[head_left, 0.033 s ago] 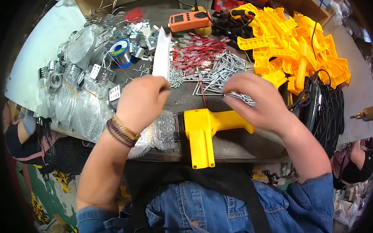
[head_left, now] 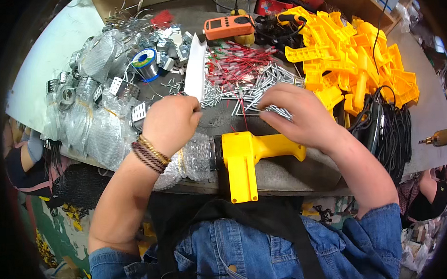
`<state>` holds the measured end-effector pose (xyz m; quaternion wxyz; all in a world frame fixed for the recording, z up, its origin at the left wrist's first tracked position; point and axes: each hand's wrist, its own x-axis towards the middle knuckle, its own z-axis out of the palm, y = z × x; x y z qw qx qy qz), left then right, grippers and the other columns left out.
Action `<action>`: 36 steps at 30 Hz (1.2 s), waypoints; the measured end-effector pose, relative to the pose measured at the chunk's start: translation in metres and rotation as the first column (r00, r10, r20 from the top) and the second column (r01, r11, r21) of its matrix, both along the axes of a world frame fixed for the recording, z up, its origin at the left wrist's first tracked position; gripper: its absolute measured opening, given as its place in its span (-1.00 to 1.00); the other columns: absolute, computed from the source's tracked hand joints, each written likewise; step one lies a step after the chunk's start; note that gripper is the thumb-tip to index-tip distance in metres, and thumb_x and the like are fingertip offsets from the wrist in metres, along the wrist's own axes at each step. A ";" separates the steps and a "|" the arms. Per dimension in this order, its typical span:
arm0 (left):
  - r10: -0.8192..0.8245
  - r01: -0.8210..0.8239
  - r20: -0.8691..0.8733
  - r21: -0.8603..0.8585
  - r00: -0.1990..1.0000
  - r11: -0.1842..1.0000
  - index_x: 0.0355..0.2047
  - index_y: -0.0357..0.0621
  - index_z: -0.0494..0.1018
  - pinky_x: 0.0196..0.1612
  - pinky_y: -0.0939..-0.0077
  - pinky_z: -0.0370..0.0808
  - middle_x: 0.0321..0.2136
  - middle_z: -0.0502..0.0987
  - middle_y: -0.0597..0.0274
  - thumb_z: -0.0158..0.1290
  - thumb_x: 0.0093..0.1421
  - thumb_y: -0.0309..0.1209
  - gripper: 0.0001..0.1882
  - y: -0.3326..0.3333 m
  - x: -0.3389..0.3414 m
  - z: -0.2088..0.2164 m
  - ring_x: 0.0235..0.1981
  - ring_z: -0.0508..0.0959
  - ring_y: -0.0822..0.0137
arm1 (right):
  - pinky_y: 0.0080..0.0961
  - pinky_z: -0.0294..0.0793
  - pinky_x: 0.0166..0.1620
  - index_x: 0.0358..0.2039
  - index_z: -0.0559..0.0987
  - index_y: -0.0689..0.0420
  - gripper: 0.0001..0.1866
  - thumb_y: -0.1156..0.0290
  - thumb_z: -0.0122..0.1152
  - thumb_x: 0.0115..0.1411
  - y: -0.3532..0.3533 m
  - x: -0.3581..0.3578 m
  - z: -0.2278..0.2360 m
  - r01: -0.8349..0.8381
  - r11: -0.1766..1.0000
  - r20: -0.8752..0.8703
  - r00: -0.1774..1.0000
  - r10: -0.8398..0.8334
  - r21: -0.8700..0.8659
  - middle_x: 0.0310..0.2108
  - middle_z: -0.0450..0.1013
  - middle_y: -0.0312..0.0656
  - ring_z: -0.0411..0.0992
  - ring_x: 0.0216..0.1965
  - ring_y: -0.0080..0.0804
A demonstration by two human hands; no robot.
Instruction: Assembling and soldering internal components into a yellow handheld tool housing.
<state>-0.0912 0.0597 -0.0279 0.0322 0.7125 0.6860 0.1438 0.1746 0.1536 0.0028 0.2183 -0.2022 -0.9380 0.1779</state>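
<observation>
My left hand [head_left: 171,119] is closed, its curled fingers hiding whatever they hold, just below a white folded strip [head_left: 195,69]. Over the near edge of a pile of long silver screws [head_left: 251,95], my right hand [head_left: 304,112] has its thumb and forefinger closed around a screw [head_left: 252,109]. More screws show in the gap of that hand. Between and below both hands lies a yellow pistol-shaped plastic housing [head_left: 240,153], its handle toward the right. A bubble-wrapped cylinder [head_left: 194,157] adjoins its left end.
Bubble-wrapped metal parts [head_left: 102,124] and a solder spool [head_left: 145,64] lie left. Red-wired parts [head_left: 240,60] and an orange meter [head_left: 228,27] sit behind. Yellow shells [head_left: 356,61] and black cables [head_left: 396,138] fill the right; a screwdriver tip [head_left: 437,137] shows farther right.
My right hand has moved slightly left and up, its thumb and forefinger now at a screw. My left hand has shifted a little right and down. The yellow housing stays in place.
</observation>
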 end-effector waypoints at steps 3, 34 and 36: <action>0.064 -0.065 -0.027 -0.045 0.998 0.997 -0.42 -0.16 0.58 -0.25 0.03 0.51 -0.49 0.59 -0.03 0.23 0.11 -0.26 -0.78 0.003 -0.003 -0.011 -0.35 0.60 -0.09 | -0.21 0.54 -0.15 -0.26 0.66 0.14 -0.80 0.33 0.36 0.13 0.035 -0.047 -0.020 -0.021 0.998 0.080 0.997 0.017 0.057 -0.21 0.59 -0.07 0.55 -0.21 -0.05; 0.034 -0.007 0.526 -0.053 0.850 0.999 -0.28 -0.32 0.47 -0.33 0.45 0.57 -0.47 0.62 0.09 0.08 0.23 -0.53 -0.90 0.012 -0.004 -0.018 -0.42 0.66 0.33 | -0.43 0.53 -0.17 -0.28 0.65 0.20 -0.89 0.53 0.35 0.15 -0.044 0.003 0.007 -0.165 0.917 -0.114 0.985 0.131 -0.363 -0.33 0.57 -0.18 0.57 -0.25 -0.25; -0.112 0.074 0.480 0.096 0.870 0.993 -0.17 -0.28 0.53 -0.29 0.47 0.55 -0.42 0.64 0.15 0.07 0.26 -0.53 -0.85 0.003 -0.005 -0.008 -0.38 0.65 0.37 | -0.44 0.56 -0.18 -0.26 0.67 0.16 -0.87 0.52 0.37 0.14 -0.063 0.012 0.008 -0.131 0.889 -0.076 0.991 0.108 -0.440 -0.33 0.61 -0.17 0.60 -0.27 -0.26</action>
